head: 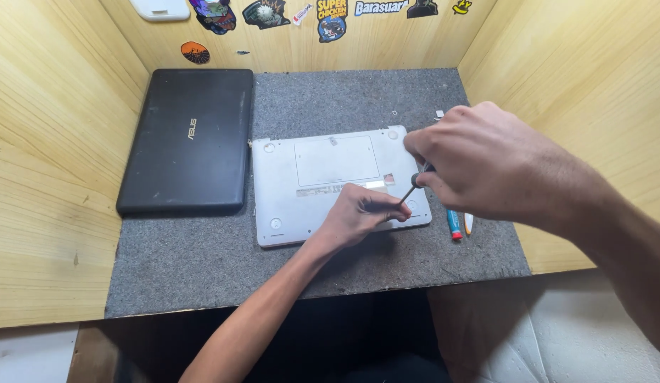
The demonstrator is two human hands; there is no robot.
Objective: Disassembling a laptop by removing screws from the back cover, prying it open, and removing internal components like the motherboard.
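Row of multicolour stickers (332, 18) seen on back wall, well beyond fingers (422, 152); oval orange/black sticker (194, 52) far left. Pale strip label (323, 190) on laptop underside, just left of fingertips.

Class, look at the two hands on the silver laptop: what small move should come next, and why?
Probably turn the screwdriver in place. The right hand pinches its handle, the tip slants down to the near right corner of the upturned silver laptop, and the left hand rests on the base beside the tip, steadying it.

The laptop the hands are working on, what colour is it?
Silvery white laptop, lying bottom side up on the grey mat; the head view shows it.
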